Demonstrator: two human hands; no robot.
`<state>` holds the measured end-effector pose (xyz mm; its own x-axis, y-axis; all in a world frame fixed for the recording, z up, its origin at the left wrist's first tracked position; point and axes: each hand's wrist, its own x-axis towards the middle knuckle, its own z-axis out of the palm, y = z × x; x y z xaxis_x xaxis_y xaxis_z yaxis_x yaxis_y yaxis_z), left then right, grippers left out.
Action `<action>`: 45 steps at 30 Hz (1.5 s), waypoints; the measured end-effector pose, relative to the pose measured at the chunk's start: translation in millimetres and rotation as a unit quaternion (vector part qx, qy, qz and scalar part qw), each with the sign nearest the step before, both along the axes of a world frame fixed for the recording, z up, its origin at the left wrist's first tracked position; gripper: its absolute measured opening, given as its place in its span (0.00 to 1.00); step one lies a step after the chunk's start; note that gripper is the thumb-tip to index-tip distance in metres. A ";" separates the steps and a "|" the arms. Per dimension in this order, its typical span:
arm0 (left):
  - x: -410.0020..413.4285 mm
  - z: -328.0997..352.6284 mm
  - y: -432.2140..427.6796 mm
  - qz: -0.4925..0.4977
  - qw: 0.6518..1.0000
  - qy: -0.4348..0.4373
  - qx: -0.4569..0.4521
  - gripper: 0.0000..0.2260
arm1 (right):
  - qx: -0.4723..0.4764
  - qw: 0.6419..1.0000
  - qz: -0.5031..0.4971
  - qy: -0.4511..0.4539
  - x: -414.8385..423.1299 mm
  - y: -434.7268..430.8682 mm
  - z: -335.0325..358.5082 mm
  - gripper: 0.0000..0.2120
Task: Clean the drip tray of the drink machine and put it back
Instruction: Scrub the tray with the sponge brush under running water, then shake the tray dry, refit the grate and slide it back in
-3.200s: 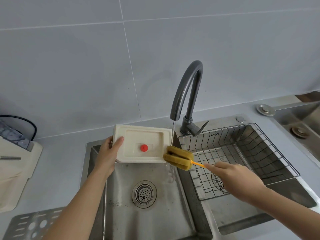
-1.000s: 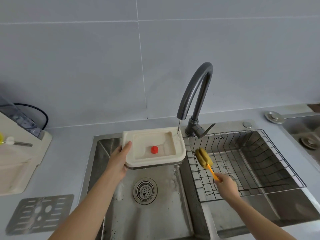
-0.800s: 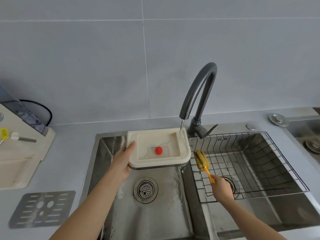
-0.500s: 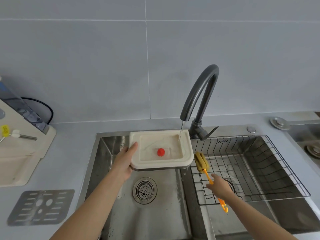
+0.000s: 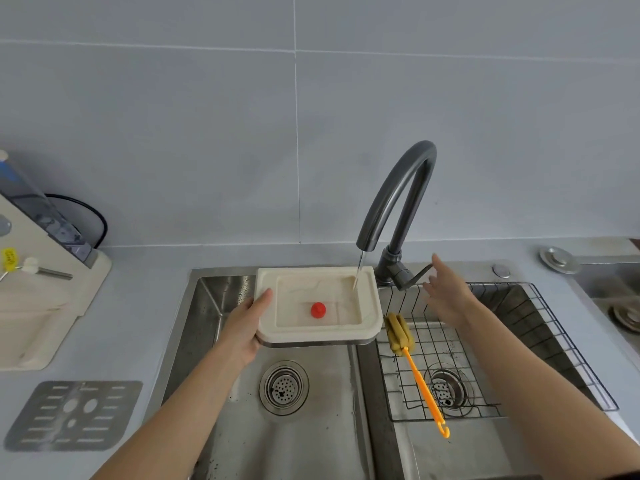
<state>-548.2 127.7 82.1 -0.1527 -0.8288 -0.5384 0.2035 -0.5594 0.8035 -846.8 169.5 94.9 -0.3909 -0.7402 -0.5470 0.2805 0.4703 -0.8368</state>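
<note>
The cream drip tray (image 5: 370, 306), with a red float (image 5: 318, 310) in its basin, is held level over the left sink bowl. My left hand (image 5: 246, 323) grips its left edge. A thin stream of water runs from the dark curved faucet (image 5: 398, 199) into the tray's back right corner. My right hand (image 5: 448, 292) is empty with fingers spread, just right of the faucet's lever (image 5: 415, 275). The yellow sponge brush (image 5: 414, 365) with an orange handle lies on the wire rack (image 5: 554, 341) in the right bowl.
The drink machine (image 5: 38, 282) stands on the counter at the far left, a black cable behind it. The metal grille plate (image 5: 74, 414) lies flat on the counter in front of it. The left bowl's drain (image 5: 284, 388) is below the tray. Another sink sits at the far right.
My right hand has let go of the sponge brush, which now lies on the wire rack, and has risen toward the faucet lever. The tray stays under the running water.
</note>
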 end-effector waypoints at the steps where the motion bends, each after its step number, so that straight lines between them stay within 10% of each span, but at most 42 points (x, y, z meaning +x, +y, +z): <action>1: 0.3 0.2 0.1 0.002 1.000 0.001 0.000 0.08 | -0.012 1.000 -0.015 -0.021 1.2 -3.2 1.9 0.33; 21: 1.7 3.0 7.7 0.013 1.000 -0.006 0.010 0.06 | -0.030 0.993 -0.053 -0.105 18.1 -25.0 22.0 0.37; 28: 2.6 6.1 10.2 0.008 1.000 0.003 0.014 0.11 | -0.004 0.996 0.088 0.034 20.9 -10.4 31.1 0.34; 39: 28.6 13.5 18.9 -0.017 0.999 -0.005 0.029 0.09 | -0.132 0.917 0.354 0.125 89.1 47.2 -2.8 0.65; 45: 48.6 16.4 33.8 -0.025 0.999 -0.021 0.041 0.09 | -0.220 0.889 0.392 0.083 110.1 66.1 -10.9 0.50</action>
